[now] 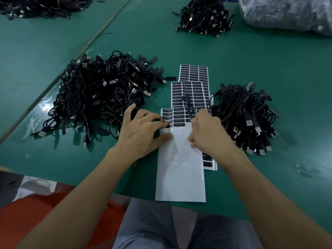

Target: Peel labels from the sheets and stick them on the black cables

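I see the top label sheet (179,168) lying between and under both hands, its long axis running straight away from the person, and its near end reaching the edge of the green table (269,69). The near part is bare white backing; the remaining black labels (179,115) sit at the far end, just beyond the fingertips, each one lying across the sheet. The left hand (142,130) is spread flat, with fingers and thumb pressing on the left edge of the sheet. The right hand (206,130) is curled with knuckles up at the right edge; its fingertips are hidden, so I cannot tell if it pinches a label. The hands are near each other but not touching. Beyond them a single black cable (187,103) lies on more sheets (194,74), partly overlapped. One cable pile (100,94) lies outside the left hand, another pile (246,112) outside the right. The label print is too small to read.
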`<action>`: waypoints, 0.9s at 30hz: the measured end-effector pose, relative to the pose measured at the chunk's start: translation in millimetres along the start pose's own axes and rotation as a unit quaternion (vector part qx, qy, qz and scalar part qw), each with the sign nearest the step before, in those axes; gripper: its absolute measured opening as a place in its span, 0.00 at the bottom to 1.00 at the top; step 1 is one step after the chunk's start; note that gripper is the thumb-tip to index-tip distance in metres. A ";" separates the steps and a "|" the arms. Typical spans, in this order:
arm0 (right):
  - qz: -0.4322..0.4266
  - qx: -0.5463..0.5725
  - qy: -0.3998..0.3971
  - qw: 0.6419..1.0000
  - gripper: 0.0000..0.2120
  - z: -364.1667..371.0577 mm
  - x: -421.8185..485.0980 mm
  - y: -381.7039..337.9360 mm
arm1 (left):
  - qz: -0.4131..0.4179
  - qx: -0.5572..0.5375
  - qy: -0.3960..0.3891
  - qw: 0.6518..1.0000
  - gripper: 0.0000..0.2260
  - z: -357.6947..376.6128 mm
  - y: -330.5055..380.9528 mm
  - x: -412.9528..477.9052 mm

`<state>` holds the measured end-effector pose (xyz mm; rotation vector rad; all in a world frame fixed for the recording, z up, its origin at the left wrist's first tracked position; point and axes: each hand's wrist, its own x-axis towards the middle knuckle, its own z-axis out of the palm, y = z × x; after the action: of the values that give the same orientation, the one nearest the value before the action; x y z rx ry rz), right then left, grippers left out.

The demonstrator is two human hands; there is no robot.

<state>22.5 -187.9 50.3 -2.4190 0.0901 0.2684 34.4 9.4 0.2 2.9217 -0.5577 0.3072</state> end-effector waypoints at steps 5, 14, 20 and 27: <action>-0.079 0.018 0.048 0.996 0.07 1.5 3.2 0.8 | -0.005 -0.021 0.097 0.995 0.19 -5.8 2.8 6.9; -0.226 0.103 0.062 0.967 0.05 3.9 5.8 -0.3 | 0.119 0.020 0.158 0.980 0.10 -17.5 17.0 30.8; -0.177 0.136 0.019 0.975 0.09 -3.5 4.2 10.2 | 0.067 0.044 0.239 0.968 0.07 -28.6 2.5 28.9; -0.086 0.207 0.036 0.974 0.08 2.7 11.8 15.1 | -0.014 0.094 0.100 0.990 0.14 -24.4 -6.2 22.9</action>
<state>31.6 -197.6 36.1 -2.0066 -0.0297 0.0717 53.4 11.7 28.4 3.0225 -0.4807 0.6758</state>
